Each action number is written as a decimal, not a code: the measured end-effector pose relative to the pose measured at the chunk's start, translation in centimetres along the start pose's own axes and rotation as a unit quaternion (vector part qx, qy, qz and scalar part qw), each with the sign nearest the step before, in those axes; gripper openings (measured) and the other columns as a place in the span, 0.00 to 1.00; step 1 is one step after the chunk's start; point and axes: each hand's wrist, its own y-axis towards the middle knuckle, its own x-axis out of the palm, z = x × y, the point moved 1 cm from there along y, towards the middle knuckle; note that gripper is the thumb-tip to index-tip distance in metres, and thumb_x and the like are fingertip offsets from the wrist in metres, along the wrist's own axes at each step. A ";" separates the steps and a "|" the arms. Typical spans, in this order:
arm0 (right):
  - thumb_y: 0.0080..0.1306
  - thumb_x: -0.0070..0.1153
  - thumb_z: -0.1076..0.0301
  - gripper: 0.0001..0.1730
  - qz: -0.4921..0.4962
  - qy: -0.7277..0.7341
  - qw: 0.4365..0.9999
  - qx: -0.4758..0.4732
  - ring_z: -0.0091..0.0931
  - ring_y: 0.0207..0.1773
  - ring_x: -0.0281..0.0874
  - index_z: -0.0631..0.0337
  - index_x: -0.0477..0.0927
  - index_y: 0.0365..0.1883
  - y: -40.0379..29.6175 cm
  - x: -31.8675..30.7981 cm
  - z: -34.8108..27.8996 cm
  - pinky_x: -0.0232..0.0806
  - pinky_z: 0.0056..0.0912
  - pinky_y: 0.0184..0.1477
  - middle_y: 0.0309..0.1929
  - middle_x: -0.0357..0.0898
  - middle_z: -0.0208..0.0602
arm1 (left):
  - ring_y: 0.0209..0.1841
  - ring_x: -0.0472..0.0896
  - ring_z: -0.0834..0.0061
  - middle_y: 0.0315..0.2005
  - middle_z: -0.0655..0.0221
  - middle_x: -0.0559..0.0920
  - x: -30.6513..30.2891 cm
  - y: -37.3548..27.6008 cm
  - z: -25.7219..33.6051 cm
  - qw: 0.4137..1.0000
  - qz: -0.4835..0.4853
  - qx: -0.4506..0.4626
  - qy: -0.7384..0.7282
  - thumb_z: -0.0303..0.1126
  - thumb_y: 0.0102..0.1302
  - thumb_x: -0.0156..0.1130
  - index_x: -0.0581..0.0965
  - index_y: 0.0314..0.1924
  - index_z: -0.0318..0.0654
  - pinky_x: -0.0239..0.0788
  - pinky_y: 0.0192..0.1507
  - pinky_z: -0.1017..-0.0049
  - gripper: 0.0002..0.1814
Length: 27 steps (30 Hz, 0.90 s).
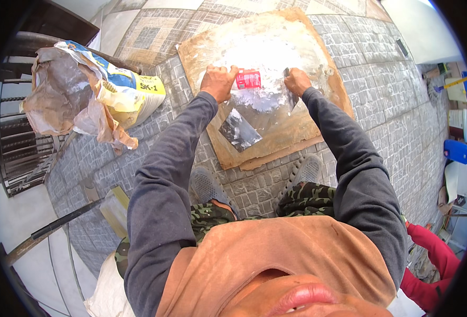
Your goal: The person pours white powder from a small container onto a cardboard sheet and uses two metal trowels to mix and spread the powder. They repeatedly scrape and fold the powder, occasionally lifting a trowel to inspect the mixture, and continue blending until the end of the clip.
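Note:
My left hand grips one end of a container with a red Coca-Cola label, which lies sideways over the board. My right hand is closed around a putty knife or small trowel, its dark blade pointing back toward me. Between and beyond both hands, white powder or plaster covers much of a worn wooden board, overexposed by glare. A flat rectangular metal plate, smeared white, rests on the board's near left part.
A torn-open paper sack stands at the left beside a dark metal railing. Grey patterned paving surrounds the board. Behind my left arm lies a yellowish block. Another person's red sleeve shows at the lower right.

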 end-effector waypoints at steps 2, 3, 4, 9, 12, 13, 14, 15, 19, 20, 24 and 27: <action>0.59 0.51 0.67 0.19 0.003 0.003 1.000 -0.005 0.55 0.51 0.81 0.74 0.82 0.42 0.1 0.2 -0.1 0.72 0.47 0.54 0.44 0.81 0.68 | 0.39 0.85 0.61 0.35 0.61 0.84 0.1 0.0 0.1 1.000 0.018 0.000 -0.004 0.31 0.53 0.66 0.72 0.58 0.46 0.70 0.45 0.61 0.29; 0.59 0.51 0.67 0.19 0.010 0.000 1.000 -0.008 0.55 0.50 0.81 0.75 0.82 0.41 0.1 0.3 -0.1 0.72 0.47 0.54 0.43 0.81 0.69 | 0.38 0.85 0.61 0.34 0.61 0.84 0.0 0.0 0.2 1.000 0.020 0.002 -0.001 0.31 0.53 0.66 0.73 0.58 0.46 0.70 0.46 0.61 0.29; 0.59 0.52 0.67 0.19 0.002 -0.003 1.000 -0.008 0.55 0.50 0.81 0.75 0.82 0.40 0.1 0.3 0.0 0.73 0.47 0.53 0.42 0.81 0.69 | 0.38 0.85 0.61 0.34 0.61 0.84 0.0 0.1 0.2 1.000 0.020 0.001 -0.001 0.31 0.54 0.65 0.73 0.58 0.46 0.69 0.46 0.61 0.29; 0.58 0.52 0.67 0.18 0.000 0.020 0.999 -0.028 0.56 0.48 0.81 0.77 0.82 0.38 0.8 0.4 0.7 0.73 0.48 0.51 0.39 0.80 0.72 | 0.39 0.85 0.62 0.35 0.62 0.84 -0.4 0.2 0.3 1.000 -0.005 0.003 0.010 0.32 0.54 0.66 0.72 0.61 0.49 0.65 0.49 0.61 0.31; 0.58 0.51 0.67 0.19 0.013 0.018 0.999 -0.028 0.56 0.48 0.81 0.77 0.82 0.38 1.4 0.6 1.1 0.73 0.48 0.51 0.39 0.80 0.72 | 0.39 0.85 0.63 0.36 0.62 0.84 -0.6 0.2 0.2 1.000 -0.002 -0.004 0.002 0.33 0.54 0.66 0.72 0.62 0.49 0.64 0.51 0.61 0.32; 0.59 0.51 0.67 0.19 0.040 0.020 0.999 -0.016 0.56 0.48 0.81 0.77 0.82 0.38 1.5 0.7 1.3 0.73 0.48 0.51 0.39 0.80 0.72 | 0.39 0.85 0.63 0.36 0.62 0.84 -0.7 0.1 0.2 1.000 -0.002 -0.005 0.004 0.33 0.54 0.66 0.72 0.62 0.50 0.64 0.51 0.61 0.32; 0.59 0.51 0.67 0.19 0.002 -0.010 0.999 -0.048 0.56 0.48 0.81 0.77 0.82 0.39 1.6 0.9 1.3 0.73 0.48 0.51 0.39 0.80 0.72 | 0.39 0.84 0.63 0.36 0.62 0.84 -0.7 0.0 0.2 1.000 -0.002 -0.008 0.005 0.33 0.54 0.66 0.72 0.63 0.50 0.64 0.51 0.61 0.33; 0.59 0.51 0.67 0.19 -0.019 -0.044 0.996 -0.071 0.56 0.48 0.81 0.77 0.82 0.39 1.6 1.1 1.3 0.73 0.48 0.51 0.39 0.80 0.72 | 0.39 0.84 0.63 0.36 0.63 0.84 -0.8 0.0 0.2 1.000 -0.005 -0.011 0.010 0.33 0.54 0.66 0.72 0.63 0.50 0.64 0.51 0.61 0.33; 0.59 0.51 0.66 0.19 -0.008 0.060 0.998 0.007 0.56 0.48 0.82 0.77 0.82 0.39 1.1 0.7 0.7 0.74 0.48 0.50 0.39 0.80 0.72 | 0.40 0.84 0.64 0.36 0.63 0.84 -0.9 -0.1 0.3 1.000 0.011 -0.016 0.009 0.34 0.54 0.68 0.72 0.63 0.50 0.63 0.52 0.60 0.33; 0.59 0.51 0.66 0.20 0.004 0.053 0.998 0.026 0.55 0.49 0.82 0.77 0.82 0.40 0.9 0.3 0.4 0.73 0.50 0.52 0.42 0.80 0.71 | 0.41 0.84 0.64 0.36 0.63 0.83 -0.9 -0.2 0.2 1.000 0.015 -0.017 0.010 0.35 0.54 0.68 0.72 0.63 0.50 0.63 0.52 0.60 0.33; 0.60 0.49 0.68 0.19 -0.012 -0.048 0.999 0.000 0.50 0.51 0.82 0.67 0.83 0.46 0.1 -1.6 -1.6 0.72 0.48 0.54 0.45 0.83 0.62 | 0.42 0.84 0.64 0.37 0.63 0.84 -1.2 -1.0 -0.3 0.998 0.036 -0.055 -0.021 0.37 0.52 0.72 0.71 0.63 0.49 0.63 0.52 0.60 0.36; 0.61 0.48 0.69 0.20 -0.003 -0.102 0.994 -0.050 0.47 0.50 0.83 0.57 0.84 0.50 -0.1 -2.8 -2.8 0.73 0.46 0.53 0.46 0.84 0.55 | 0.43 0.84 0.64 0.37 0.64 0.84 -1.0 -2.6 -1.3 0.980 0.056 -0.129 -0.137 0.39 0.50 0.75 0.71 0.63 0.48 0.63 0.53 0.60 0.38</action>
